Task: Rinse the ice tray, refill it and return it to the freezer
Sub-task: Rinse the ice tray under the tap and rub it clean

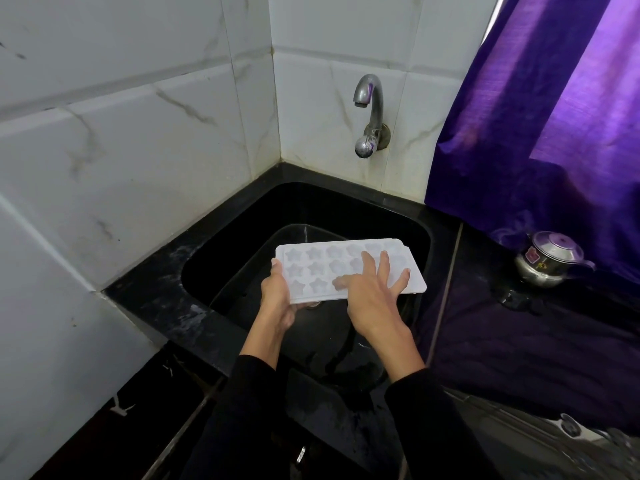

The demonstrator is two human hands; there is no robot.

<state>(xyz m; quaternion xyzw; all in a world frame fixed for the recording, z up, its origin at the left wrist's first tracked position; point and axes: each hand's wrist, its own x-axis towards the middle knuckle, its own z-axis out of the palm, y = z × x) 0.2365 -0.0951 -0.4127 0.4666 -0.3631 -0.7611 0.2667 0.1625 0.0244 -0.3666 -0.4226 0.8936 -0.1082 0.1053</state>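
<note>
With the ice tray (346, 268) held level over the black sink (221, 244), below and in front of the dry tap (369, 98), the left hand (277, 299) should keep gripping its end while the right hand's (372, 292) spread fingers rub each star pocket, ideally under running water.

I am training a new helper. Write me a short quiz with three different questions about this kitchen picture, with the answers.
1. True or false: water runs from the tap.
2. Which hand holds the ice tray at its edge?
3. What shape are the tray's moulds: A round, B star, C square?

Key:
1. False, no stream shows.
2. The left hand; the right hand lies spread on top, over the sink.
3. B.
</note>
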